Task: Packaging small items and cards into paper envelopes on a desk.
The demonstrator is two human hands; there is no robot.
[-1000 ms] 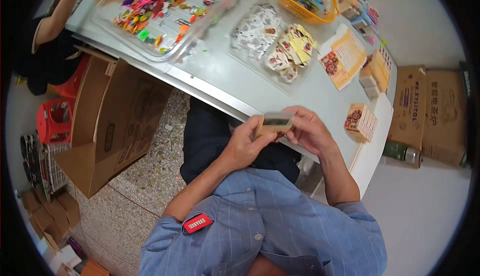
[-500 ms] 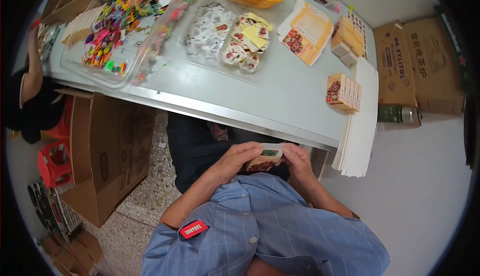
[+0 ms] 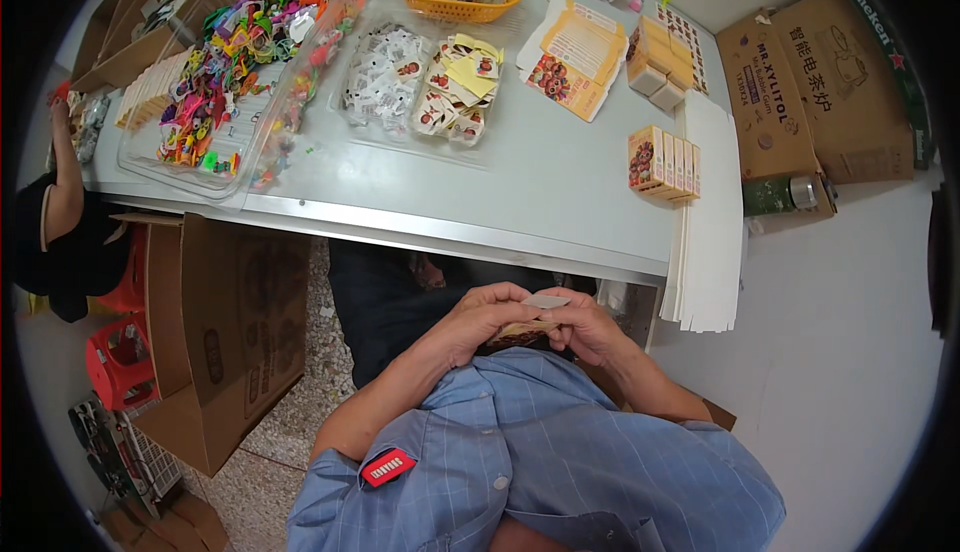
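Between both hands (image 3: 530, 324), a small, seemingly brown carton (image 3: 522, 332) with pale flap.

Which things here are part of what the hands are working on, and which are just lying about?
In hand:
left hand
right hand
small printed box held between both, close to the chest
its pale flap

Lying about:
row of small boxes on the table
orange basket
tray of colourful trinkets
open carton on the floor

A blue checked shirt, short-sleeved, with buttons and a red rectangular badge on the left sleeve; dark trousers.
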